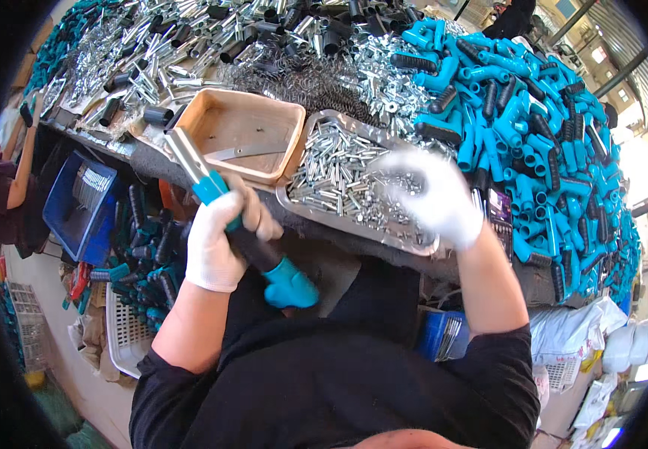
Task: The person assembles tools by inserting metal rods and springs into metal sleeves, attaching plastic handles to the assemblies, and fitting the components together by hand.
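In a white glove, my left hand [221,243] is closed around a teal-and-black tool handle [288,283]. The handle slants from upper left to lower right, with a silver metal piece at its upper end and a rounded teal part at its lower end. My right hand [440,196], also gloved, is over the right side of a metal tray [361,233]; motion smears its fingers. Small silver pins [331,165] fill the tray's left part, and small metal hardware [406,191] lies near my right hand. A shallow tan tray [245,135] stands beside it, holding a curved metal strip [243,152].
Teal handle parts [518,127] are heaped at right. Metal tubes and black sleeves [227,45] pile up at the back, beside springs [324,93]. Below left are a blue bin [77,202] and a white basket [126,337]. Another person's arm [23,165] shows at far left.
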Tool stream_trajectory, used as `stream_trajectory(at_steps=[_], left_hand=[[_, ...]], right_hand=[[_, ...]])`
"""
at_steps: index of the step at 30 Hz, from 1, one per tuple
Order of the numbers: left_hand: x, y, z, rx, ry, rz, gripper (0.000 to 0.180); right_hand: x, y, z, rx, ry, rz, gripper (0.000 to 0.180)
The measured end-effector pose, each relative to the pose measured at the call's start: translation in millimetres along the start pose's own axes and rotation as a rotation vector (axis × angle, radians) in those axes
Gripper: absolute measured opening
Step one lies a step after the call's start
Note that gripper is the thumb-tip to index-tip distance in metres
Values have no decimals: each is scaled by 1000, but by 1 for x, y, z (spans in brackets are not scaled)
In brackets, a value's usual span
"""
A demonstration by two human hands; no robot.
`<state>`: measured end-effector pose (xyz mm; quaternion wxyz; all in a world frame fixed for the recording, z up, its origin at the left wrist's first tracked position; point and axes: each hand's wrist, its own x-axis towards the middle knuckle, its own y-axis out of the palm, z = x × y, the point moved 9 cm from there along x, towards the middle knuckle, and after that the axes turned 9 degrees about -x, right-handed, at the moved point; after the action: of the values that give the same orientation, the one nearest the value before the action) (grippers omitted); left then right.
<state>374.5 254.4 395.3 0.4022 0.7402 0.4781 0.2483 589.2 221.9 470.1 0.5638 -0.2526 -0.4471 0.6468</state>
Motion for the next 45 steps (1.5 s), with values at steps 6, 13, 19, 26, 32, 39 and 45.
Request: stream_trajectory(at_steps=[6,13,19,26,32,39,45], left_hand=[[-10,-13,46,409,-206,120,47],[-28,-18,84,485,-432,286,67],[-29,-22,88,474,-438,252,50],[-43,8,75,807,-335,442,38],[-64,22,73,915,-359,583,39],[-81,41,63,1265,82,660,40],[-79,46,67,1263,-96,672,40]], right_hand=[[86,-32,-152,-810,197,-120,26],[102,-15,-153,-806,107,-92,18],[37,-45,-93,269,214,-289,26],[-26,2,52,-84,-60,150,30],[-58,22,89,-34,-301,185,24],[-82,38,58,112,359,295,18],[-95,22,83,53,-162,113,37]])
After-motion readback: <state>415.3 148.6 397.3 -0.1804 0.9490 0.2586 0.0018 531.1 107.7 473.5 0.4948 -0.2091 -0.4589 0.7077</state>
